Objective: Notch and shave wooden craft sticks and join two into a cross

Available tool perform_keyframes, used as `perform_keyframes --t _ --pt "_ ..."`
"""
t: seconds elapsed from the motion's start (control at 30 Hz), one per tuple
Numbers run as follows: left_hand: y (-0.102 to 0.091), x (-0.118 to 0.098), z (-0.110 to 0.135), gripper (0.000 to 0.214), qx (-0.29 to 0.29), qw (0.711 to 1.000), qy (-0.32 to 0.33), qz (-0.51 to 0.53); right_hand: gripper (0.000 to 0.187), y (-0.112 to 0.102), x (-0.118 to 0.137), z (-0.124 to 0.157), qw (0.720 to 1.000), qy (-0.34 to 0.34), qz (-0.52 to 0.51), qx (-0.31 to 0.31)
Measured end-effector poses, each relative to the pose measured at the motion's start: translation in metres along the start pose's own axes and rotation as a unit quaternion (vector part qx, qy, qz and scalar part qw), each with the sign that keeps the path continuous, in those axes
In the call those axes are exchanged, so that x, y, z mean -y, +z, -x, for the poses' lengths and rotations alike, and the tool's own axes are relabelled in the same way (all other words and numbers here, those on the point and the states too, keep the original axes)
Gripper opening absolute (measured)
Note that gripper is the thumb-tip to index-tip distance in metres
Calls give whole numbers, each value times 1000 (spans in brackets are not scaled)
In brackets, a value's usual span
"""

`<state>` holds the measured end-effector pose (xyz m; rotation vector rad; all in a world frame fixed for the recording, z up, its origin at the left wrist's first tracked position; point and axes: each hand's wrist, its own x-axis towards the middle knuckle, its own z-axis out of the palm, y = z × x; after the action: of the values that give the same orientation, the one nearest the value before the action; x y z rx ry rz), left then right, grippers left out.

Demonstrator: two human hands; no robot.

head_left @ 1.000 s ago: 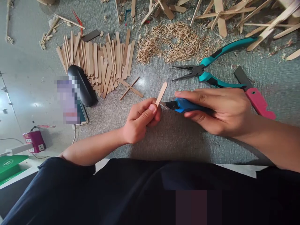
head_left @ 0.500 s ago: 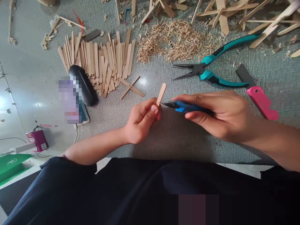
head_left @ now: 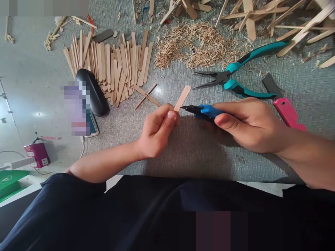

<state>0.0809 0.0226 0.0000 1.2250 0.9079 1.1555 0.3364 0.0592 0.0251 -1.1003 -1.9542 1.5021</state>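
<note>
Pinched between thumb and fingers of my left hand is a wooden craft stick, its rounded end pointing up and to the right. My right hand is wrapped round a blue utility knife. The knife's dark blade points left, its tip at the stick's edge just above my left thumb; whether it touches cannot be made out. Beyond my left hand, two crossed sticks lie on the table. The lower end of the held stick is hidden by my fingers.
Many craft sticks lie heaped at the left, beside a black case and a phone. Wood chips are spread behind. Teal pliers and a pink-handled blade lie at the right, with loose sticks at the back.
The craft stick has tilted further right and shows more of its face. My right hand has turned the knife, whose blade tip has moved slightly up and right.
</note>
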Motion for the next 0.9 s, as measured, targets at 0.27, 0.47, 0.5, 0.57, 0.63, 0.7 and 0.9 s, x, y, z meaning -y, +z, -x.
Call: perform_keyframes --t 0.27,0.47,0.5,0.57,0.63,0.7,0.9 --pt "5 3 -3 36 -2 992 -9 127 33 6 -22 -7 933 -242 234 -126" --pt "6 9 -3 29 23 983 17 181 41 11 -26 -5 909 -263 289 -145" --pt "5 9 -4 27 27 981 17 189 41 11 -26 -4 911 -256 289 -142" --pt "5 7 -4 25 35 979 12 202 42 10 -26 -3 916 -239 291 -138" --pt "4 4 -5 25 48 976 11 211 42 9 -26 -3 913 -243 297 -138" --pt "3 2 -6 26 60 975 12 215 42 8 -26 -3 910 -249 301 -137" --pt "-2 3 -7 26 98 969 3 227 38 4 -23 -6 914 -262 288 -115"
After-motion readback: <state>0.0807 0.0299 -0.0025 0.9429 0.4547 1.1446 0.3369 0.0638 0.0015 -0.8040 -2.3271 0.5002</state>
